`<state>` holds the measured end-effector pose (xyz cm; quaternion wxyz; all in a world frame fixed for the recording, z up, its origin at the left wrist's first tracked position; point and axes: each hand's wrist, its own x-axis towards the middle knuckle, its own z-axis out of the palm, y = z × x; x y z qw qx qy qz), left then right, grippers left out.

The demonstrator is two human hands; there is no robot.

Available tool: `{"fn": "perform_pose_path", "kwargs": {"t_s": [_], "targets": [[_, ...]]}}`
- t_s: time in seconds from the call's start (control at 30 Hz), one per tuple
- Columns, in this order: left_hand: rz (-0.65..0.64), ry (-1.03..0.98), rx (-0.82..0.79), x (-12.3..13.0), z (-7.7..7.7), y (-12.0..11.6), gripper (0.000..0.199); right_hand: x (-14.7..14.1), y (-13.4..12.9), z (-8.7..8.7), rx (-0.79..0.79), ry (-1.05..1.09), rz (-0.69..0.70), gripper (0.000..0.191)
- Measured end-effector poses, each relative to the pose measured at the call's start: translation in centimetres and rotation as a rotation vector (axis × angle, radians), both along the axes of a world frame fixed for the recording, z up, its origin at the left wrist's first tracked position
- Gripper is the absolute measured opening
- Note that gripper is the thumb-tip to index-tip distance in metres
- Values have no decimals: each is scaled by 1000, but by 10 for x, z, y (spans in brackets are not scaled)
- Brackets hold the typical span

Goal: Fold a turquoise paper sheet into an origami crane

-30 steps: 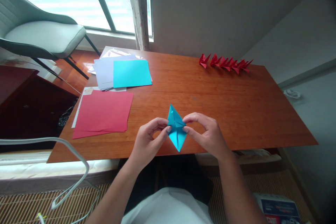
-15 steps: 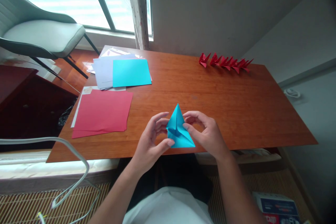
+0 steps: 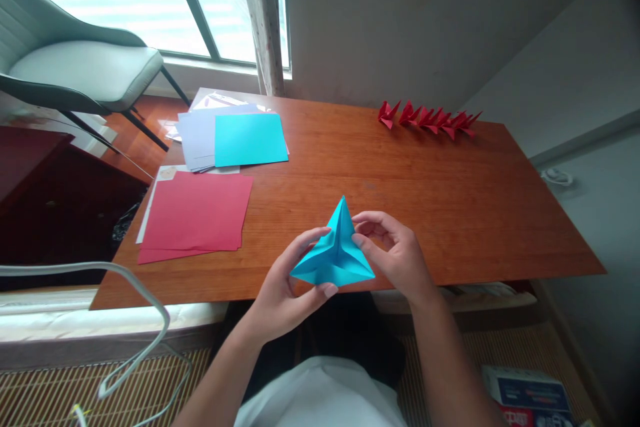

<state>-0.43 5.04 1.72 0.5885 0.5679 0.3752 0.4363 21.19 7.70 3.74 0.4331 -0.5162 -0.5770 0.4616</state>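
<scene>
Between my hands is a blue folded origami paper (image 3: 339,253), its tall point facing away from me and two lower corners spread out to the sides. My left hand (image 3: 295,273) curves around its left corner, thumb at the bottom edge and fingertips at the left upper side. With thumb and forefinger, my right hand (image 3: 387,247) pinches the right edge of the tall point. The paper is held above the front edge of the wooden table (image 3: 400,193). Part of my left fingers is hidden behind the paper.
Red sheets (image 3: 197,213) lie at the table's left, with a blue sheet (image 3: 253,140) on pale papers (image 3: 196,137) behind them. Several red paper cranes (image 3: 430,119) stand in a row at the back right. A white cable (image 3: 145,290) loops at the lower left.
The left lower corner of the blue paper has opened outward to the left, making the base wider. My left hand has shifted slightly along with it; my right hand stays nearly in place.
</scene>
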Motion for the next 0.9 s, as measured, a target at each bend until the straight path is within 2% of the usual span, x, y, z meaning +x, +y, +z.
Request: {"fn": "perform_pose_path", "kwargs": {"t_s": [0.13,0.27,0.43,0.53,0.67,0.9], "targets": [[24,-31,40,3,0,0,54,0,-1,-1,1,11,-1,21],[109,-154,-36,10,-2,3,45,-3,-4,0,9,-3,6,20],[242,-132,-84,13,-2,7,29,-8,-9,-1,35,10,-21,16],[290,-98,-69,14,1,10,16,-9,-11,-1,69,-37,16,9],[316,-79,-113,14,7,11,18,-8,-10,3,119,-99,96,3],[300,-60,-115,12,9,12,18,-8,-9,11,159,-137,218,15]]}}
